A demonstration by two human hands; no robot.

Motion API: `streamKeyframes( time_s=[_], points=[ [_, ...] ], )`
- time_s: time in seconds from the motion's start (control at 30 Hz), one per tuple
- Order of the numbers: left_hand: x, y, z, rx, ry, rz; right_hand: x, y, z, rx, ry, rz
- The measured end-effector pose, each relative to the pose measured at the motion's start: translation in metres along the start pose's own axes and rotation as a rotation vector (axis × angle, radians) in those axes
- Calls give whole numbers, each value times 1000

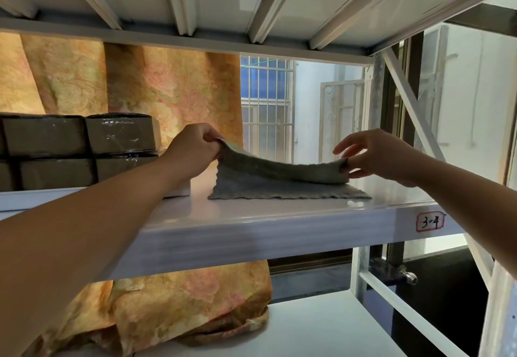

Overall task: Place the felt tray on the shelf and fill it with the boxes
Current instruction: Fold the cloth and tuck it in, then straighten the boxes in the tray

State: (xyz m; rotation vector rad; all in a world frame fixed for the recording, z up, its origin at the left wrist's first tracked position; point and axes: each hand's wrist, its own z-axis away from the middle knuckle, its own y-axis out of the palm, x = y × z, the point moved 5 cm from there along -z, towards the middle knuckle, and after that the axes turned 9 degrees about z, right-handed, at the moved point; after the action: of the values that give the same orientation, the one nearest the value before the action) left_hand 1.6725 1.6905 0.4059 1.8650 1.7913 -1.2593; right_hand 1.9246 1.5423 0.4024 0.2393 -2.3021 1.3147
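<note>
Still limp, grey felt tray [279,182]

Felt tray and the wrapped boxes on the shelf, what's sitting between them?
Head view: a low white block, partly hidden by the left hand pinching the felt tray.

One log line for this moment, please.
grey felt tray: on white shelf; left hand: pinches it; right hand: pinches it; brown boxes: stacked left
</note>
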Motion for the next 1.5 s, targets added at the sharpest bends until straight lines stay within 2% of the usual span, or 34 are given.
streamKeyframes(
  time_s=[0.07,0.17,0.33,0.47,0.6,0.7,0.87,0.93,1.17,1.27,1.4,1.5],
  points=[
    [-10,-1,2,-33,98,-81,1,-1,1,-48,-12,17],
    [-15,3,5,50,123,-107,0,-2,6,-130,-38,66],
    [-9,7,14,281,39,-340,-6,7,16,-40,-22,138],
    [-16,4,19,341,73,-382,-7,9,25,-20,-47,201],
    [-11,4,25,497,25,-462,-2,8,36,-21,-109,310],
    [-9,2,27,516,37,-585,1,9,43,-25,-143,380],
    [-11,4,29,518,48,-620,5,-2,49,-237,-232,514],
    [-10,5,29,508,63,-643,5,-5,51,-255,-276,579],
    [-13,8,33,526,77,-663,-14,5,48,-146,-266,647],
    [-11,8,33,543,69,-674,-17,4,47,-92,-247,595],
    [-9,11,33,573,17,-670,-18,2,47,64,-226,464],
    [-8,12,31,574,30,-704,-18,3,46,70,-222,456]
  ],
)
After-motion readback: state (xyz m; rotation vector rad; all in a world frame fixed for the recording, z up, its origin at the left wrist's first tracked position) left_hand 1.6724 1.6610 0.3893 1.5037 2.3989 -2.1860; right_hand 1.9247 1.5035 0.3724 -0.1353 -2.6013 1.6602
